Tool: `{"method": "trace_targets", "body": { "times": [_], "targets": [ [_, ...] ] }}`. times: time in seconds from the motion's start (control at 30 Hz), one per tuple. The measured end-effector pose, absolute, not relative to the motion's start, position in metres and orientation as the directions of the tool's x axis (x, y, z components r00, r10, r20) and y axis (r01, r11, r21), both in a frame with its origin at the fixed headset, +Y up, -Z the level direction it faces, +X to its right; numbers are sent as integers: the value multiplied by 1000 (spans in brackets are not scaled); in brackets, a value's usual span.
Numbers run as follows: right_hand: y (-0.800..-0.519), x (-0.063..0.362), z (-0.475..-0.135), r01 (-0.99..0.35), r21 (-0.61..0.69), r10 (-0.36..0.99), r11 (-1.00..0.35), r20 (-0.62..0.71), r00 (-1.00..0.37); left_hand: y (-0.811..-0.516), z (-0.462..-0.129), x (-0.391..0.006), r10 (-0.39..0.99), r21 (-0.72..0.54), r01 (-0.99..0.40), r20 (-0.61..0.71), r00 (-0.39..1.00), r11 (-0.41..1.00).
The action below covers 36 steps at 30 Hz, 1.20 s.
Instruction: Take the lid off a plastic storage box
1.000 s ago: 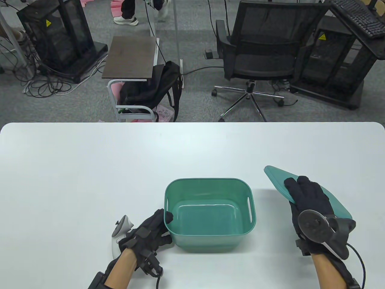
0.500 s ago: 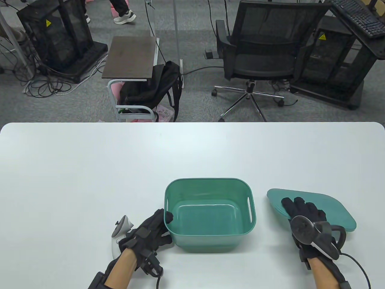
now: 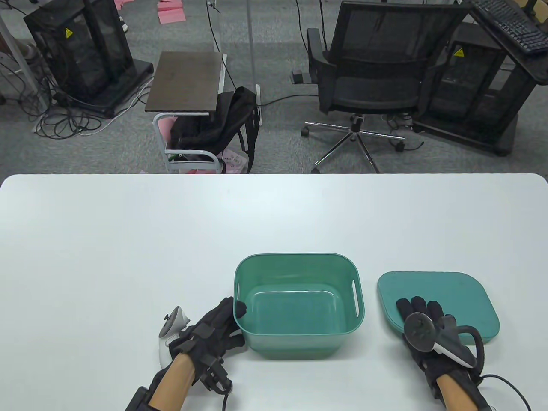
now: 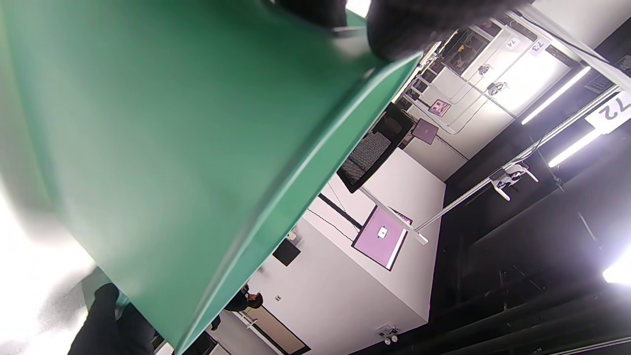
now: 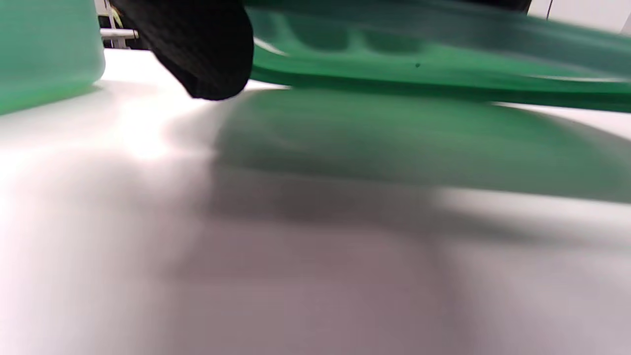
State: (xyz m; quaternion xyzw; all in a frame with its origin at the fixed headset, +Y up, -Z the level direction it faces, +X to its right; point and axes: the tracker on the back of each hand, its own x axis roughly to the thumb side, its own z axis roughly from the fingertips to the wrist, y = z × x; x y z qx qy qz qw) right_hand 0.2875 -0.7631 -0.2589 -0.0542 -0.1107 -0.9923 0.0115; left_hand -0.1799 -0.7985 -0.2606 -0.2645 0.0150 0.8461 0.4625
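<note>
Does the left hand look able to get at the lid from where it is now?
Probably not directly: the left hand grips the box at its left corner, and the box stands between it and the lid, where the right hand already rests.

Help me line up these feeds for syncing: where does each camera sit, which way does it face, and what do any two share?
Table view: overhead, facing down at the white table; shows left hand, right hand.
Left wrist view: beside the green box, tilted up toward the ceiling; glove fingertips on its rim.
Right wrist view: near table level, looking under the lid; one gloved finger.
Shared: all three show the box.
</note>
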Motion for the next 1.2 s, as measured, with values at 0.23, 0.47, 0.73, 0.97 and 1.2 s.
{"method": "trace_targets", "body": {
  "times": [0.23,0.47,0.73,0.97,1.2],
  "targets": [
    [-774,287,-257,28,342,9,-939,106,-994,-799,-261,-180,775,-219,-791,-461,-432,-571],
    [-774,291,-259,-52,428,87,-902,63,-994,-798,-260,-180,775,-222,-790,-462,-431,-572],
    [-773,292,-260,-68,421,101,-904,57,-993,-799,-261,-182,779,-228,-790,-454,-431,-570],
    [-772,293,-261,-85,420,113,-904,44,-993,-802,-261,-191,758,-194,-776,-447,-474,-600],
    [-770,293,-264,-100,419,124,-903,31,-992,-804,-262,-205,769,-126,-810,-425,-478,-573]
  ]
}}
